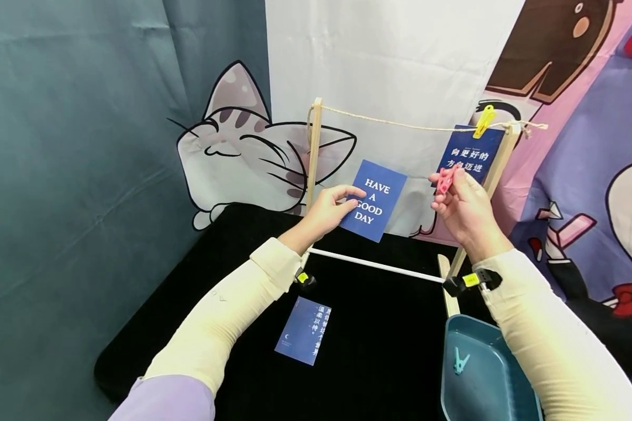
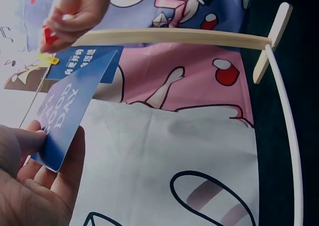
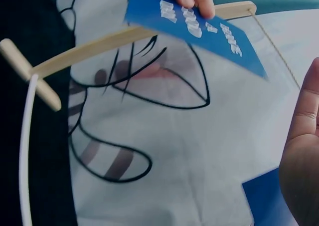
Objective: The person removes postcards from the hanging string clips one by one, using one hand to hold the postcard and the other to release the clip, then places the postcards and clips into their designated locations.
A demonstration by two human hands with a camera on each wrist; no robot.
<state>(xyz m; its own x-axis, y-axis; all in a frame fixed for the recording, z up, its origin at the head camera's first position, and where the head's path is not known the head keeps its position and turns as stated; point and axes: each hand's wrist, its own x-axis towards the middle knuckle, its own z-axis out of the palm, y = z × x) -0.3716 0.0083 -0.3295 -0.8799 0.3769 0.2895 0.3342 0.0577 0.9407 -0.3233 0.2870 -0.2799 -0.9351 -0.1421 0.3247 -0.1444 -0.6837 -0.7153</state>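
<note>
My left hand (image 1: 329, 213) pinches a blue card (image 1: 383, 193) by its left edge, with the thumb over the white words HAVE A GOOD DAY. The card hangs below the string (image 1: 384, 123) of a wooden frame, apart from it. In the right hand (image 1: 466, 207) a pink clothespin (image 1: 445, 180) is held between thumb and fingers, right of the card. Behind that hand, a second blue card (image 1: 466, 153) hangs from the string by a yellow clothespin (image 1: 484, 121). The right wrist view catches only part of the right hand (image 3: 304, 131); the clothespin is out of sight there.
Another blue card (image 1: 304, 330) lies on the black tabletop (image 1: 379, 351). At the lower right stands a teal basin (image 1: 484, 380) holding a green clothespin (image 1: 460, 361). Wooden posts (image 1: 313, 152) and a white bar (image 1: 376, 265) make up the frame, before a printed cloth backdrop.
</note>
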